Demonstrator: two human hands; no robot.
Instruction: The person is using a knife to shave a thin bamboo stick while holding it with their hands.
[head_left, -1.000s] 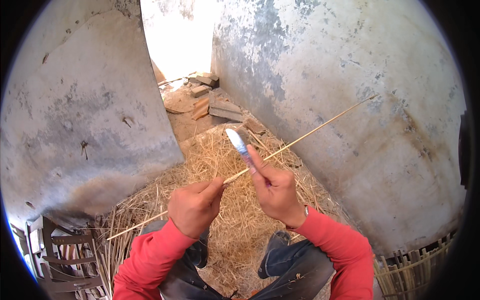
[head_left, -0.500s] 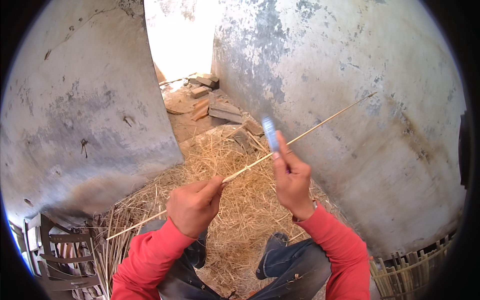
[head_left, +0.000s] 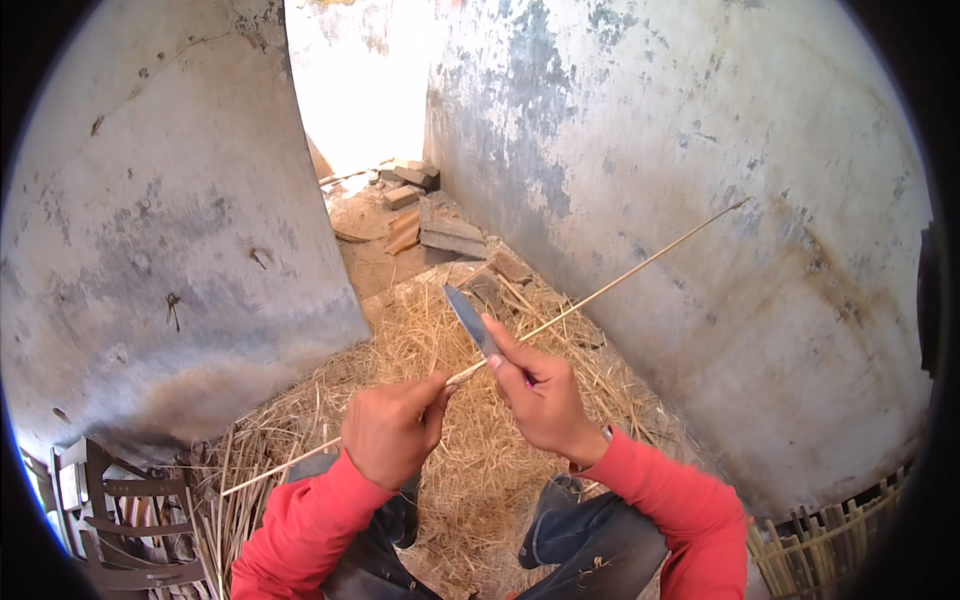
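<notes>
A long thin pale bamboo-like stick (head_left: pixel 640 266) runs slantwise across the view, from lower left to upper right. My left hand (head_left: pixel 392 428) is closed around it near the middle, thumb and fingers pinching it from above. In my right hand (head_left: pixel 540 395) is a knife (head_left: pixel 468 318) with a grey blade pointing up and to the left; its handle is mostly hidden by the fingers. The blade's base and my right thumb meet the stick just beyond my left fingers. My red sleeves reach to both wrists.
Straw-like shavings (head_left: pixel 455 490) cover the floor between my legs. More sticks (head_left: pixel 215 520) lie at the left, beside a dark wooden chair-like frame (head_left: pixel 135 515). Bricks and tiles (head_left: pixel 450 235) are piled by the bright doorway. Worn walls (head_left: pixel 700 380) rise on both sides; a slatted fence-like piece (head_left: pixel 825 545) stands lower right.
My right hand has come down and left along the stick toward my left hand. The knife, blurred and pointing almost straight up before, now leans left across the stick.
</notes>
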